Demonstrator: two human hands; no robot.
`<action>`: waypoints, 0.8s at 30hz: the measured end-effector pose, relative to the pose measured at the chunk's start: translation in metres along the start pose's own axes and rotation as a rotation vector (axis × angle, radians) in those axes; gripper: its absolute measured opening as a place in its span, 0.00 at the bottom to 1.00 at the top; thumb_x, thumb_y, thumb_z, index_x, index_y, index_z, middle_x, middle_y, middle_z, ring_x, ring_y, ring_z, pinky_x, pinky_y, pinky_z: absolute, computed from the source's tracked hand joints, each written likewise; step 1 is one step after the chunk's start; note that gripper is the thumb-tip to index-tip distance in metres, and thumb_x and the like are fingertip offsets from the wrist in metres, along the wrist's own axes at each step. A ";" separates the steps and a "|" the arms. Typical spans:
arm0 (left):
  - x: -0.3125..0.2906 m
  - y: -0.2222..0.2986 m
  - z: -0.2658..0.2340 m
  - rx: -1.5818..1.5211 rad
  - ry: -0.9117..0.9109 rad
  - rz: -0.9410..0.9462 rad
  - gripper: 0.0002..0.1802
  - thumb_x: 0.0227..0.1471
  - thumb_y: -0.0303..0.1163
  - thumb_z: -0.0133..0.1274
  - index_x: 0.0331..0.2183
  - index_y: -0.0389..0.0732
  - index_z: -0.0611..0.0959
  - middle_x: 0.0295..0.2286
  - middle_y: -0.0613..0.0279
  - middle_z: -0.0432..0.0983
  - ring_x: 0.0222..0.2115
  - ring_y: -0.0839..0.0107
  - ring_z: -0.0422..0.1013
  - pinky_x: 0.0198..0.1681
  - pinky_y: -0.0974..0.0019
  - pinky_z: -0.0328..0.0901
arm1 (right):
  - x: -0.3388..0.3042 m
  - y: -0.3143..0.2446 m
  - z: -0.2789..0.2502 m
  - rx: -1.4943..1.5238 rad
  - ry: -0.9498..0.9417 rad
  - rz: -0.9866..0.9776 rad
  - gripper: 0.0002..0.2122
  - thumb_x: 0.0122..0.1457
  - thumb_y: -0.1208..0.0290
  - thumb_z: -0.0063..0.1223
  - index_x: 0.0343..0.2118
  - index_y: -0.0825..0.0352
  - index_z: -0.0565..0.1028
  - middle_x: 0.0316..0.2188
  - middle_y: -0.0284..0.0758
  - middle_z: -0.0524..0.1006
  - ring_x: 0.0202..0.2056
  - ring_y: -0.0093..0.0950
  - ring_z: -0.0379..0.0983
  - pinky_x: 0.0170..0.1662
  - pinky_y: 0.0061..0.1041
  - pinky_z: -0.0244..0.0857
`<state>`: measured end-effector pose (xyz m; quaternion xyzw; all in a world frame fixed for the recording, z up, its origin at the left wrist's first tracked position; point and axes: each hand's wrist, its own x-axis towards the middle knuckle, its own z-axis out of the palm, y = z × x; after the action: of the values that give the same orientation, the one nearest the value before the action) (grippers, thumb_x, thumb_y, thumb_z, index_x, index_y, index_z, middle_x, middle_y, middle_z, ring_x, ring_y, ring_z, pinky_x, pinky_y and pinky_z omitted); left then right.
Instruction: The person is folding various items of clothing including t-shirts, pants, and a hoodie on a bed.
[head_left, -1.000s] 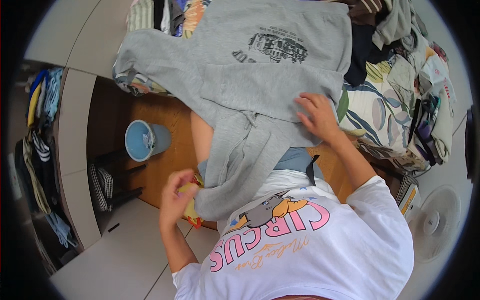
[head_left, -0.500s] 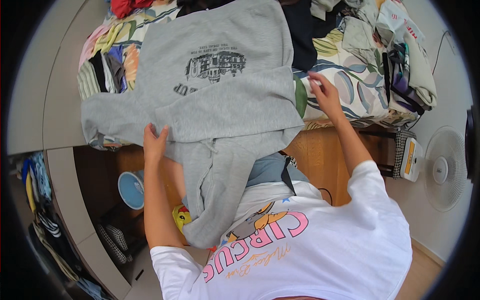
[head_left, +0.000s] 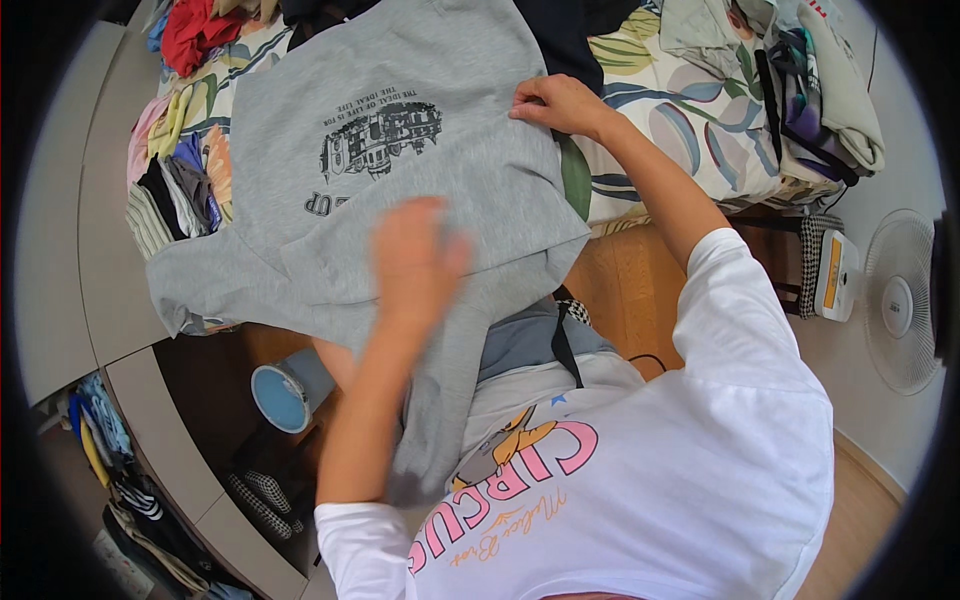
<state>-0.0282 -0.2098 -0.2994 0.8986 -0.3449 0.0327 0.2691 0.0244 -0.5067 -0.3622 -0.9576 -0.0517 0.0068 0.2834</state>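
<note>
A grey sweatshirt with a dark print lies spread over the bed's near edge, its lower part hanging down against my lap. One sleeve stretches out to the left, and a fold crosses the body below the print. My right hand is closed on the sweatshirt's right edge, fingertips pinching the cloth. Above the middle of the sweatshirt is my left hand, smeared by motion, so its fingers and any contact with the cloth are unclear.
Folded clothes lie at the bed's left, with red clothing behind them. Another clothes pile is at the right end of the patterned bedding. A white fan stands at right; a blue bucket is below left.
My left hand has left the sweatshirt's left side and swung right and up over its middle. My right hand has moved left from above the bedding and taken hold of the sweatshirt's edge.
</note>
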 end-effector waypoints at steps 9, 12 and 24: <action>-0.014 0.072 0.128 0.161 -0.243 0.266 0.12 0.41 0.31 0.52 0.33 0.41 0.74 0.23 0.60 0.66 0.27 0.63 0.67 0.30 0.60 0.61 | -0.004 -0.005 0.005 0.091 0.087 -0.025 0.13 0.53 0.58 0.50 0.29 0.64 0.75 0.24 0.38 0.75 0.28 0.37 0.71 0.32 0.30 0.63; -0.021 0.089 0.117 -0.086 -0.320 0.381 0.08 0.41 0.27 0.50 0.29 0.40 0.73 0.23 0.59 0.67 0.25 0.63 0.67 0.28 0.61 0.63 | -0.004 0.002 0.007 -0.004 0.173 0.031 0.14 0.53 0.56 0.48 0.28 0.63 0.75 0.23 0.38 0.75 0.28 0.38 0.71 0.31 0.32 0.63; -0.042 0.011 0.036 -0.449 -0.276 -0.060 0.23 0.43 0.33 0.54 0.44 0.40 0.72 0.32 0.53 0.73 0.33 0.58 0.70 0.36 0.60 0.65 | -0.024 -0.073 0.000 -0.253 0.516 -0.265 0.27 0.48 0.63 0.56 0.53 0.63 0.64 0.55 0.40 0.61 0.54 0.39 0.58 0.54 0.36 0.51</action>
<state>-0.0711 -0.2094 -0.3354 0.8223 -0.3500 -0.1757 0.4128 -0.0061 -0.4481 -0.3227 -0.9403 -0.1028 -0.2797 0.1644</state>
